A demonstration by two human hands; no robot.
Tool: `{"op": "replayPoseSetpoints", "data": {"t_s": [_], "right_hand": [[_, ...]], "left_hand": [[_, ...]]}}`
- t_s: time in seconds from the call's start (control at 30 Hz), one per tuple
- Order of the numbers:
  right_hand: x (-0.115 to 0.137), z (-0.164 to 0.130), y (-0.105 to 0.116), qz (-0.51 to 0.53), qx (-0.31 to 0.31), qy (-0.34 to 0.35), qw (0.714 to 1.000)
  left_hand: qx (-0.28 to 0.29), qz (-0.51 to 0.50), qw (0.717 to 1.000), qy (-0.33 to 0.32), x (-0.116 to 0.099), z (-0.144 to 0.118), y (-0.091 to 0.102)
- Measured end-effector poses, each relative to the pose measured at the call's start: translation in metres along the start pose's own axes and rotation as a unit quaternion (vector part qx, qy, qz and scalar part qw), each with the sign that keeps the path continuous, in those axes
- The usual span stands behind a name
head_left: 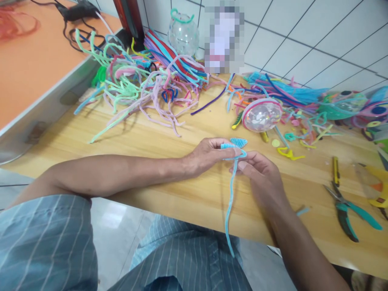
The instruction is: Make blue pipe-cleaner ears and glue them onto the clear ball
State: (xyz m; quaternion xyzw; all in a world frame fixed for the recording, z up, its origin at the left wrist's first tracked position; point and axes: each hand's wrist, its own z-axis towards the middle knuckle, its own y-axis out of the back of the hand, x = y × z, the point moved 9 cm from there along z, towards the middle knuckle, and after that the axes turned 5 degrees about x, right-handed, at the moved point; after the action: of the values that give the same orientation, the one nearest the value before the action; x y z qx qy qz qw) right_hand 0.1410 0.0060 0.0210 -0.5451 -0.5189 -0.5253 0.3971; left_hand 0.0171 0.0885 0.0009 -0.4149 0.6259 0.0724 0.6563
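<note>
Between my two hands is a light blue pipe-cleaner shape (238, 142), partly covered by my fingers. My left hand (209, 155) grips it from the left, thumb lying along its top. One loose blue pipe-cleaner strand (231, 202) hangs from the shape past the table's front edge. My right hand (262, 169) is closed at the shape's right side, thumb and fingers pinching close to where the strand leaves it. Exactly what the right fingertips press on is partly hidden.
Pliers (344, 210) with teal handles lie at the right near a yellow cutter (336, 171). Behind my hands sits a clear plastic dome (263, 115) with a pink rim. Piled pipe cleaners (157, 91) spread along the back, beside a clear round jar (183, 36). A metal-edged orange surface (36, 52) borders the left.
</note>
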Motion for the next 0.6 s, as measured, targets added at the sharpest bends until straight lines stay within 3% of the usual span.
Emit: {"op": "replayPoseSetpoints", "data": {"t_s": [0.6], "right_hand": [[0.012,-0.007,0.004,-0.066,-0.068,0.024,0.995]], "left_hand": [[0.078,0.018,0.997,-0.014,-0.002,-0.003,-0.015]]}}
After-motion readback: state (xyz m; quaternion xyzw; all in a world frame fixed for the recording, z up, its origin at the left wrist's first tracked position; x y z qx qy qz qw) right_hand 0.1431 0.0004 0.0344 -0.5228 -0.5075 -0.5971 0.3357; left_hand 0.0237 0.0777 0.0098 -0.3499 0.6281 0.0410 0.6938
